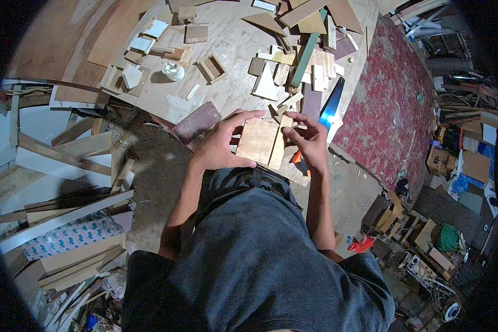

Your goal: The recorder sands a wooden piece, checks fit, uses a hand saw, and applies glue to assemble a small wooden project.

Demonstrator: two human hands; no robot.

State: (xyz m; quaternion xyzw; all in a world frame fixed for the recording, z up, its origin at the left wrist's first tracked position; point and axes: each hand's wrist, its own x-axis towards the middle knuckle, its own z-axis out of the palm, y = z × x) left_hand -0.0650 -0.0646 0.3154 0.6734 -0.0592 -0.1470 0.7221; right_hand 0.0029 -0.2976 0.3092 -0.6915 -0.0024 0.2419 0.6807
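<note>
Here, the left hand [218, 145] grips a squarish pale wooden board [254, 141] in front of the person's waist, its thumb along the near edge and its index finger at the far edge. The right hand [309, 141] pinches a narrow wooden strip [280, 143], thumb and curled fingers on its upper part; the strip lies lengthwise along the board's right side. Just beyond the left hand, a dark reddish-brown board [198, 120] rests at the edge of the plywood worktable [160, 105]. By the right hand is a handsaw [332, 104], its blade pointing away from the person and its orange-and-black handle near the wrist. Farther over the tabletop, wood offcuts are heaped around a long green strip [305, 62], with a white wedge-shaped piece [266, 82] to their left. Left of that heap sit a small open wooden box frame [212, 68] and a white container [172, 71]. Outermost, a scuffed red panel [382, 105] spreads at right, while leaning planks and a film-wrapped bundle [72, 235] crowd the left.
</note>
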